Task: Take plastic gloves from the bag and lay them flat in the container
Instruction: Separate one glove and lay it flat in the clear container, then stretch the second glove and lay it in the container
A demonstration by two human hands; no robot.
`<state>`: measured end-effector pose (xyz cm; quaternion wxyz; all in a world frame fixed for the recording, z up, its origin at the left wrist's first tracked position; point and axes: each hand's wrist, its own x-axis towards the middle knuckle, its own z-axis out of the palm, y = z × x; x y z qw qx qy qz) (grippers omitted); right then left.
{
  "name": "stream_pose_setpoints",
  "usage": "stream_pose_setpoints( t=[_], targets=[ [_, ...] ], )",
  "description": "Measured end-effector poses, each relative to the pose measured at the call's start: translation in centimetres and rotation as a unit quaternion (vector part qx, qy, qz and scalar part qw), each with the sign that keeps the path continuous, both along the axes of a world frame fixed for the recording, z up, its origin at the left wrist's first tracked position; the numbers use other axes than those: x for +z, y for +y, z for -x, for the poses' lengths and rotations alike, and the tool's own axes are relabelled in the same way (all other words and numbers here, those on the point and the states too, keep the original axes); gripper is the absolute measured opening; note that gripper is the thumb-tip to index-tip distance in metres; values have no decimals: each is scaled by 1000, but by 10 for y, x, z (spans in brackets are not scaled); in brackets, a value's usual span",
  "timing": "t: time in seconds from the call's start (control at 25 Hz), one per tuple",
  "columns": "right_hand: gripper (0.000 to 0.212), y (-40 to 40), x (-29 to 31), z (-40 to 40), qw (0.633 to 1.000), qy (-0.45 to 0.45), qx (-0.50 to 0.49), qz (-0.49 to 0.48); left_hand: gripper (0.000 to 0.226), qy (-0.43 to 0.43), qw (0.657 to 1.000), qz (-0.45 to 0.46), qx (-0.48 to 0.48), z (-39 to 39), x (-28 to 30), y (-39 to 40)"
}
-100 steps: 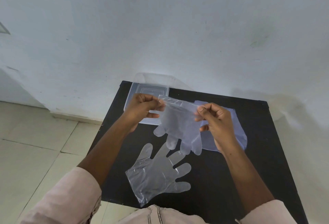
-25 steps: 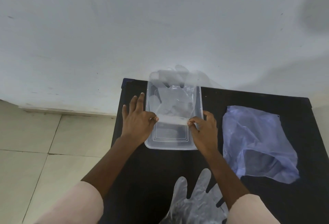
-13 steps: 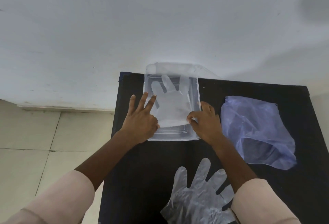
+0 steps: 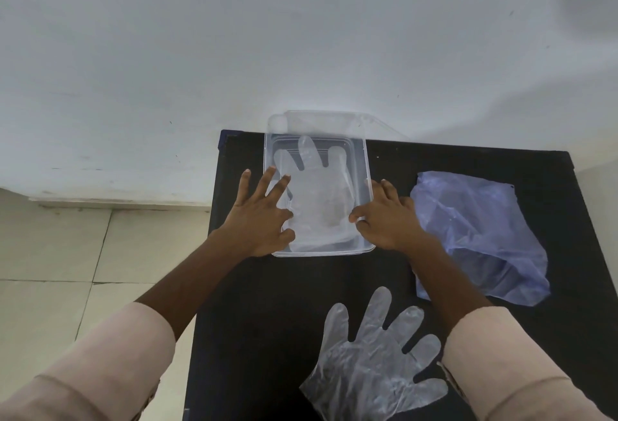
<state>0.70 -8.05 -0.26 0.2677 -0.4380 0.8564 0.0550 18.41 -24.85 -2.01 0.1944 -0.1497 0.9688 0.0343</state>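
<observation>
On the black table [image 4: 267,320], the left hand [image 4: 259,223] and right hand [image 4: 388,220], fingers spread and gripping nothing, press at the sides of the clear container [image 4: 368,193] at frame centre, apparently to flatten the plastic glove [image 4: 317,193] inside.

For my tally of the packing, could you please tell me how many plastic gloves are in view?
2. One glove lies flat inside the clear container; the other glove lies on the black table near the person. The blue bag may hide more.

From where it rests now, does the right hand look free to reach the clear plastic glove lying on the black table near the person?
Probably yes: the right hand is empty by the clear container, and the clear plastic glove lies uncovered beside that forearm.
</observation>
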Motion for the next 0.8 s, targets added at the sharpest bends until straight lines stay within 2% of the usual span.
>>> stream_pose_setpoints(
  t=[0.12,0.2,0.32,0.36,0.44,0.52,0.6,0.68,0.8],
  targets=[
    [27,1,0,-1,997,-56,-41,27,62,-20,1000,-4,6,-1,2,-2],
    [28,5,3,-2,986,-101,-90,100,58,-8,999,-31,32,0,9,-1],
    [33,16,20,-7,950,-143,-147,234,46,116,981,-124,88,6,22,8],
    [33,19,28,-10,940,-136,-162,268,41,181,959,-183,117,9,29,13],
    [31,30,44,-15,915,-128,-201,325,31,282,879,-329,198,14,47,28],
    [24,47,57,-21,877,-190,-245,367,20,321,803,-427,264,18,68,49],
    [17,68,66,-31,831,-273,-285,392,15,314,755,-490,303,18,83,76],
    [14,90,70,-42,802,-309,-317,400,16,283,733,-530,320,12,90,104],
    [15,125,66,-67,784,-326,-347,397,15,233,741,-541,322,-5,88,145]
  ],
)
